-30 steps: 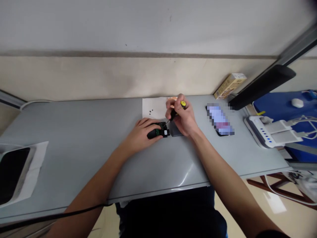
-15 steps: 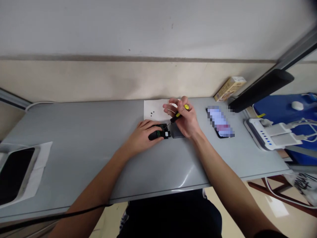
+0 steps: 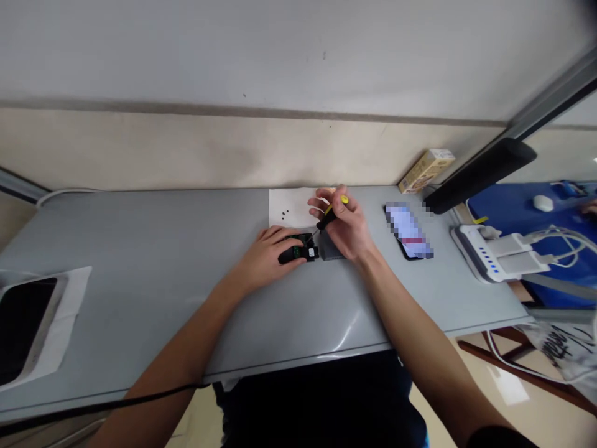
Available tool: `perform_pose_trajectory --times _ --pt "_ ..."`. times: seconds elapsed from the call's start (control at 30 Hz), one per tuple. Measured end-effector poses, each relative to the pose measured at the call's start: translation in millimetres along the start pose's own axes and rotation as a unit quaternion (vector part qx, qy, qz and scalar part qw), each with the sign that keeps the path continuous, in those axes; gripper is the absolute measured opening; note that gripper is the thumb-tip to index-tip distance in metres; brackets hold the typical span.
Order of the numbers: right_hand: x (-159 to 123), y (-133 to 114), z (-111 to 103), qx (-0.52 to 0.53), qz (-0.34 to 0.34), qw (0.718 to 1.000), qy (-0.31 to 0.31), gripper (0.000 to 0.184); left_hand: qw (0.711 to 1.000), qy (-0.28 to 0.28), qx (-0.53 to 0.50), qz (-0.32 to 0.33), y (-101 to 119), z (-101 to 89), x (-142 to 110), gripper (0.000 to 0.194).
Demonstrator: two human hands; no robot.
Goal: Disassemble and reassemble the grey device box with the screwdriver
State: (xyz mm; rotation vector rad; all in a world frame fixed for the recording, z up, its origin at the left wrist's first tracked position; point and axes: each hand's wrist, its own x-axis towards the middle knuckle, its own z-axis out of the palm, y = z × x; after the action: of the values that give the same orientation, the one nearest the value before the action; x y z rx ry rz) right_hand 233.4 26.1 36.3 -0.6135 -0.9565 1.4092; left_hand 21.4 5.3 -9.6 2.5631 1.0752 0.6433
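My left hand (image 3: 268, 257) rests on the grey table (image 3: 140, 267) and clamps a small black device (image 3: 298, 251) with a green circuit board showing. My right hand (image 3: 344, 227) grips a small screwdriver (image 3: 332, 213) with a yellow and black handle, its thin tip angled down to the device. A dark grey part (image 3: 330, 250) lies right beside the device, under my right hand. Behind them is a white paper sheet (image 3: 289, 208) with a few tiny black screws (image 3: 285, 213) on it.
A phone (image 3: 408, 231) lies to the right of my hands. Further right stand a white charging hub (image 3: 489, 255) with cables, a black monitor arm (image 3: 480, 174) and a small cardboard box (image 3: 423, 169) by the wall. A dark tray on paper (image 3: 28, 323) sits far left.
My right hand has shifted slightly on the screwdriver, turning it, with the tip staying at the device. My left hand keeps holding the device in place.
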Motion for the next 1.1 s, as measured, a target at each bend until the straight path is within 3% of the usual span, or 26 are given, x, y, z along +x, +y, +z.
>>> perform_pose_trajectory --times 0.17,0.3,0.43,0.57,0.67,0.87,0.93,1.1 --pt "0.1 7.6 3.1 -0.096 -0.042 0.993 0.047 0.042 1.000 0.004 0.001 0.002 -0.4 1.2 -0.4 0.025" --pt "1.2 3.0 9.8 -0.048 -0.012 0.998 0.029 0.051 1.000 0.015 0.003 0.005 -0.8 2.0 -1.2 0.025" --pt "-0.2 -1.3 7.9 -0.012 -0.007 1.000 0.009 0.040 1.000 0.010 0.005 0.006 -0.6 0.9 -0.7 0.023" --pt "-1.9 1.9 5.7 -0.071 -0.018 0.997 0.028 0.051 1.000 0.002 -0.002 0.000 -0.1 -0.6 -0.1 0.024" --pt "-0.7 4.2 6.8 -0.099 -0.043 0.992 0.062 0.047 1.000 -0.001 -0.006 -0.002 -0.6 -0.3 -0.3 0.024" --pt "2.5 -0.5 7.1 -0.012 -0.002 1.000 0.001 0.043 1.000 0.001 -0.003 -0.006 0.3 -0.4 -0.5 0.025" --pt "1.5 -0.6 5.5 -0.015 -0.008 1.000 0.008 0.036 1.000 -0.001 -0.003 -0.001 1.8 -2.4 -0.6 0.026" --pt "1.2 5.9 -1.2 -0.051 -0.034 0.997 0.043 0.044 1.000 -0.015 0.001 -0.009 2.9 -6.1 -1.5 0.026"
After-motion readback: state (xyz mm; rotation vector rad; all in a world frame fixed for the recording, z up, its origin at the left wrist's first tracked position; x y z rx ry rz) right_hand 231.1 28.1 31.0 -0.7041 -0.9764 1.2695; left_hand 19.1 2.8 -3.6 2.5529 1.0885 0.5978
